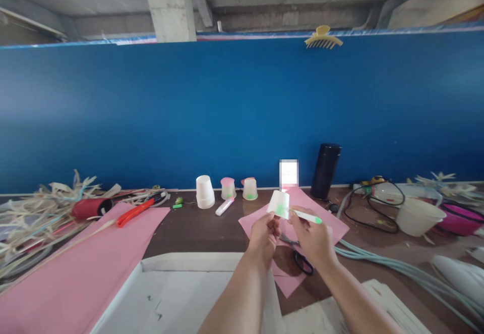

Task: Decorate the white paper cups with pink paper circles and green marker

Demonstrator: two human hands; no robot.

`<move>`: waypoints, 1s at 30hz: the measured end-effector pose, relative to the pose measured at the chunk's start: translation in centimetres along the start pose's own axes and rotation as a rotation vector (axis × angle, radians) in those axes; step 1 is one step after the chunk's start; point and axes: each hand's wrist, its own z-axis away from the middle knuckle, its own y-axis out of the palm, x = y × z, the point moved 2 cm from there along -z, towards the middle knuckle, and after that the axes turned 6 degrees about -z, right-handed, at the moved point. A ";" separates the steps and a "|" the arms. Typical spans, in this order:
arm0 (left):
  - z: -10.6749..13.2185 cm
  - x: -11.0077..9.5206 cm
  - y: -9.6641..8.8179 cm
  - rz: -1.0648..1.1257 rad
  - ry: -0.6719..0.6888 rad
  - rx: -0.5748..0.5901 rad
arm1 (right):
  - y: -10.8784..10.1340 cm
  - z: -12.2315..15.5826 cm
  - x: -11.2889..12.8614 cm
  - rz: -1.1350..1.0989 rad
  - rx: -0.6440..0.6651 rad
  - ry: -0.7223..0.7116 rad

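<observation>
Head view: My left hand [266, 234] grips the white cup [279, 203] near its lower edge, thumb and fingers closed on it. The cup is held upside down, slightly tilted, above the pink sheet [336, 228]; a green patch marks its side. My right hand [314, 234] is closed in a writing grip around the green-ended marker [308, 216]. The marker's green end points right; its other end is at the cup's lower right, where my fingers hide it, so I cannot tell whether it touches.

Below my right hand, a black loop handle [303, 262] lies near the sheet's lower part. Behind the sheet, to the right, stands the black bottle [325, 171]. Left of my hands, the pink-and-white marker [225, 206] lies on the dark table [181, 230]. Behind it stand two small cups with pink and green colouring, the left one [228, 188] and the right one [250, 189]. The inverted cup stack [204, 192] is farther left, near the small green piece [177, 206]. The white tray [189, 262] is nearest me.
</observation>
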 end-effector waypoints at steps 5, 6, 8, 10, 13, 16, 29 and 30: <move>0.2 0.0 0.1 0.017 -0.005 0.001 | 0.1 0.0 0.0 -0.073 -0.021 -0.014; 0.2 0.0 0.2 0.021 -0.005 0.001 | 0.1 0.0 0.1 -0.078 -0.023 -0.016; 0.2 -0.1 0.2 0.024 -0.005 0.003 | 0.1 0.0 0.1 -0.081 -0.020 -0.015; 0.2 -0.1 0.1 0.020 0.000 0.012 | 0.2 0.0 0.1 -0.082 -0.014 -0.008; 0.1 -0.1 0.0 0.021 0.002 0.014 | 0.2 0.0 0.2 -0.086 -0.003 0.002; 0.0 0.0 -0.1 0.036 -0.007 0.010 | 0.1 0.0 0.3 -0.070 0.001 0.009; -0.5 0.2 -0.3 0.089 -0.009 0.025 | -0.1 0.1 1.0 0.011 0.069 0.041; -0.5 0.2 -0.3 0.085 -0.009 0.024 | -0.1 0.0 0.9 0.009 0.061 0.043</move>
